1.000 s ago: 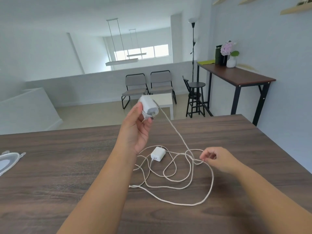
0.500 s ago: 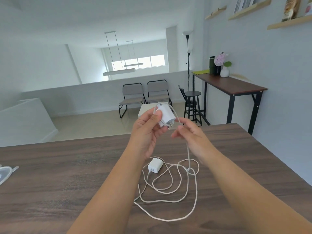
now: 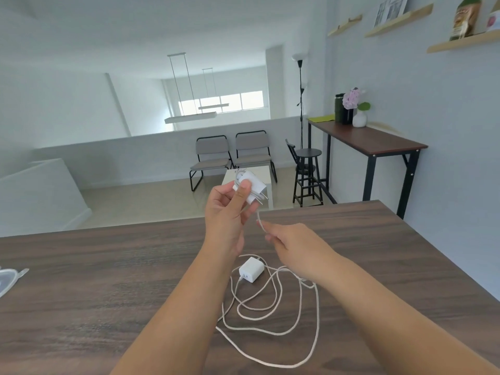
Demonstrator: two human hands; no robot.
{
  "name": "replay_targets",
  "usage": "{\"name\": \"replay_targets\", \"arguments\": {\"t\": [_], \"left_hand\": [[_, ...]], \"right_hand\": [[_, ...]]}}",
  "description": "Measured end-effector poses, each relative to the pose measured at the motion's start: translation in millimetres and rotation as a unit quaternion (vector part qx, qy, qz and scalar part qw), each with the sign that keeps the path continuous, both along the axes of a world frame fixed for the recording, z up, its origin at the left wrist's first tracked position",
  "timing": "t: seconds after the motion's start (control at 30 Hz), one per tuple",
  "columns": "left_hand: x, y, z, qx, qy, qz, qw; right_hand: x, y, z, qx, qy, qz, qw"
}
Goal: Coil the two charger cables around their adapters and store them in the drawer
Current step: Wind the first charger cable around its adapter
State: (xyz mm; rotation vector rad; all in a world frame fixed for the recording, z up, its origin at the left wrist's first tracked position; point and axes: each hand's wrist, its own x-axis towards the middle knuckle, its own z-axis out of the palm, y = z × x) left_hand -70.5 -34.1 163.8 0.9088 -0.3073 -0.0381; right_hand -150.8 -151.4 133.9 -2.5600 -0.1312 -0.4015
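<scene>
Left hand [image 3: 230, 209] grips a white, 2-pronged adapter [image 3: 250, 186] partly wrapped; right hand [image 3: 292, 247] pinches its cable [image 3: 261, 224].

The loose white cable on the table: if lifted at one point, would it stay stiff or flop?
Likely floppy: the cable lies in slack, overlapping loops. It probably tangles, since strands cross. The right hand pinches a strand that bends sharply.

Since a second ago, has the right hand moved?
Yes. The right hand rose from the loose cable toward the held adapter, while the second adapter lay on the table.

clear container [image 3: 8, 280] cut off left, bottle [image 3: 466, 16] cropped
</scene>
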Motion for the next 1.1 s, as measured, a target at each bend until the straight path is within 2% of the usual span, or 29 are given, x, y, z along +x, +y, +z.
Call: {"name": "replay_targets", "arguments": {"t": [0.1, 0.27, 0.5, 0.63, 0.83, 1.0, 1.1], "left_hand": [[-1.6, -1.9, -4.0, 0.031, -0.018, 0.016, 0.999], [-0.9, 7.7, -7.0, 0.132, -0.102, 0.073, 0.983], [-7.0, 17.6, -18.0, 0.224, -0.194, 0.051, 0.954], [-11.1, 24.1, -20.1, 0.229, -0.219, -0.009, 0.948], [-14.8, 27.4, -19.8, 0.214, -0.22, -0.128, 0.943], [-12.6, 31.7, -21.0, 0.198, -0.205, -0.159, 0.945], [-11.9, 33.3, -20.1, 0.211, -0.21, -0.14, 0.944]], "right_hand": [[-3.7, 3.7, 2.8, -0.023, -0.01, 0.002, 1.0], [-15.8, -6.6, 18.8, -0.046, -0.079, 0.008, 0.996], [-22.9, -29.0, 42.1, 0.077, -0.088, 0.014, 0.993], [-20.8, -36.9, 45.7, 0.153, -0.095, 0.04, 0.983], [-14.1, -31.6, 40.3, 0.206, -0.118, 0.106, 0.966], [-12.8, -28.1, 32.2, 0.217, -0.137, 0.115, 0.96], [-13.7, -27.1, 29.3, 0.194, -0.149, 0.115, 0.963]]}}
